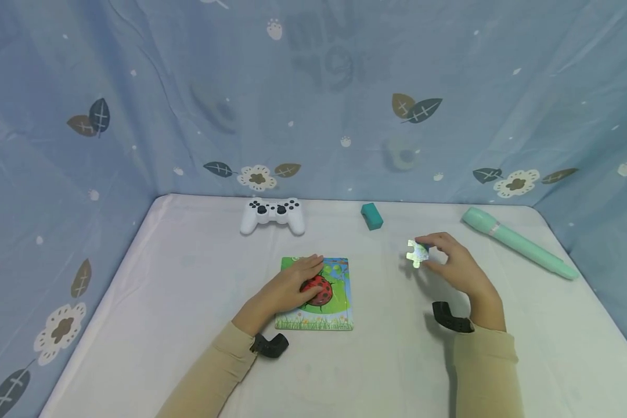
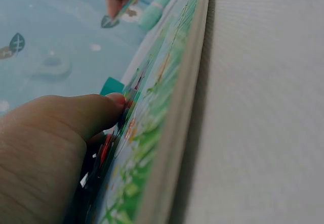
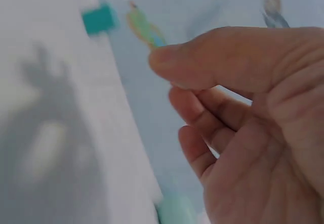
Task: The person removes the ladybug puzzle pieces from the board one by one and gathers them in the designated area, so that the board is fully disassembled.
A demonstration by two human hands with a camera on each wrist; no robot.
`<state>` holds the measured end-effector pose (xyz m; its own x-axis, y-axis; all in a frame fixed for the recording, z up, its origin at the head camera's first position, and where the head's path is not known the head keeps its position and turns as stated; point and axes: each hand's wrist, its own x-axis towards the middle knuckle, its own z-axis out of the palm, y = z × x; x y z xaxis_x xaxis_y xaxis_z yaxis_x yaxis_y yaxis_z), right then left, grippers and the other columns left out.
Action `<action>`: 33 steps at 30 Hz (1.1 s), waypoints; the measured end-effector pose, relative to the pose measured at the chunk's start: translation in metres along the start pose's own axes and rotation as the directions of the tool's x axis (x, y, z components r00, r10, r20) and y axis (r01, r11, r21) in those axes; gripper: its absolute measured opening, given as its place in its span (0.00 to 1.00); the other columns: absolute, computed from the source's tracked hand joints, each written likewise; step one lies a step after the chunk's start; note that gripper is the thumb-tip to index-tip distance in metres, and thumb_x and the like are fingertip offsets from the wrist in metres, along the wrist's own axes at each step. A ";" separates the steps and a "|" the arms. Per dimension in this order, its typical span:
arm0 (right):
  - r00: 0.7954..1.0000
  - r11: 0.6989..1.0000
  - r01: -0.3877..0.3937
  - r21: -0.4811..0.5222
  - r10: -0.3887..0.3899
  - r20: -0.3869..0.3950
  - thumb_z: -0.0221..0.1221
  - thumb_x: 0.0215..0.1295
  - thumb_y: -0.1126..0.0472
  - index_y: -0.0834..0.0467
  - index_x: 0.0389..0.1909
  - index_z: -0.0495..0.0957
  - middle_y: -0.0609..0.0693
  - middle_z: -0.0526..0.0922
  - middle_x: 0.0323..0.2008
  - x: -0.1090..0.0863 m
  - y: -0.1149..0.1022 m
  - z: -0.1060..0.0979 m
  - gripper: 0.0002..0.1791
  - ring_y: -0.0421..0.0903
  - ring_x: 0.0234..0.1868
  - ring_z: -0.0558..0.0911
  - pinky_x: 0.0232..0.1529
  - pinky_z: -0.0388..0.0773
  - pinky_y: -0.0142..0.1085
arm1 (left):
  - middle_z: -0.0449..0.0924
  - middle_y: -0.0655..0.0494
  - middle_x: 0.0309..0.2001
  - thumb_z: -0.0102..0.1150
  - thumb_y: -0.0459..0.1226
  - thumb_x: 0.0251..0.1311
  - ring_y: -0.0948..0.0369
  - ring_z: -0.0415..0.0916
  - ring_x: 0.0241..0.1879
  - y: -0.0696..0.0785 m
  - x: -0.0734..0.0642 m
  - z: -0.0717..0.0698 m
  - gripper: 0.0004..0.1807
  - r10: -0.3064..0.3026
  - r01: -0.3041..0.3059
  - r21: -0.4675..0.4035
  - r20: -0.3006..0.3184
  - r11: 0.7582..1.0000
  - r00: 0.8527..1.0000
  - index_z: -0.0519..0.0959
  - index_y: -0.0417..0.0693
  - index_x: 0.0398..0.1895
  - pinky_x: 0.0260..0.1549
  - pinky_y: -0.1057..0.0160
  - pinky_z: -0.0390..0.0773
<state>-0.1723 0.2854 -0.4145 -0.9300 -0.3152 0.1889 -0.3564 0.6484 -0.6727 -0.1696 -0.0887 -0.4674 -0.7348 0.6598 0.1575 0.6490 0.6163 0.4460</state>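
Observation:
A ladybug jigsaw puzzle [image 1: 339, 319] lies flat in its green-bordered board near the middle of the white table. My left hand [image 1: 284, 289] rests on its left part, fingers extended over the picture and covering some of it. In the left wrist view the thumb [image 2: 96, 114] touches the puzzle's surface. To the right of the board, my right hand [image 1: 458, 268] holds a puzzle piece [image 1: 417, 253] above the table, pinched between thumb and fingers. The right wrist view shows that piece [image 3: 143, 28] nearly edge-on and blurred.
A white game controller [image 1: 273, 216] lies behind the puzzle. Toward the table's back is a small teal block [image 1: 372, 216]. At the right lies a long mint-green object [image 1: 519, 242], like a closed folding umbrella. Blue patterned cloth [image 1: 313, 104] rises behind and at the sides.

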 end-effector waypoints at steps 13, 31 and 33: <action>0.990 0.991 -0.128 -0.023 0.127 -0.063 0.56 0.65 0.65 0.65 0.58 0.72 0.58 0.70 0.56 -0.048 0.043 -0.038 0.21 0.13 0.53 0.58 0.52 0.57 0.12 | 0.61 0.48 0.70 0.55 0.47 0.65 0.53 0.57 0.70 0.000 0.000 -0.001 0.31 -0.004 0.004 0.009 0.016 1.000 1.000 0.66 0.40 0.67 0.70 0.55 0.60; 0.977 0.976 -0.211 -0.051 0.212 0.031 0.57 0.62 0.67 0.65 0.57 0.73 0.64 0.70 0.58 -0.048 0.066 -0.031 0.21 0.32 0.53 0.68 0.45 0.63 0.14 | 0.60 0.49 0.71 0.55 0.47 0.65 0.54 0.56 0.71 -0.001 0.001 0.000 0.31 -0.008 0.008 0.012 0.021 1.000 1.000 0.66 0.41 0.67 0.70 0.55 0.58; 0.983 0.982 -0.184 -0.034 0.185 0.019 0.58 0.61 0.68 0.66 0.56 0.74 0.65 0.71 0.57 -0.049 0.069 -0.029 0.20 0.20 0.49 0.63 0.43 0.59 0.09 | 0.60 0.49 0.71 0.55 0.47 0.65 0.54 0.56 0.71 -0.001 0.001 0.001 0.31 -0.011 0.010 0.013 0.023 1.000 1.000 0.66 0.42 0.67 0.70 0.55 0.58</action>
<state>-0.1541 0.3651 -0.4492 -0.9780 -0.2029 0.0477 -0.1818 0.7183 -0.6715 -0.1708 -0.0890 -0.4685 -0.7369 0.6629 0.1326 0.6439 0.6286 0.4362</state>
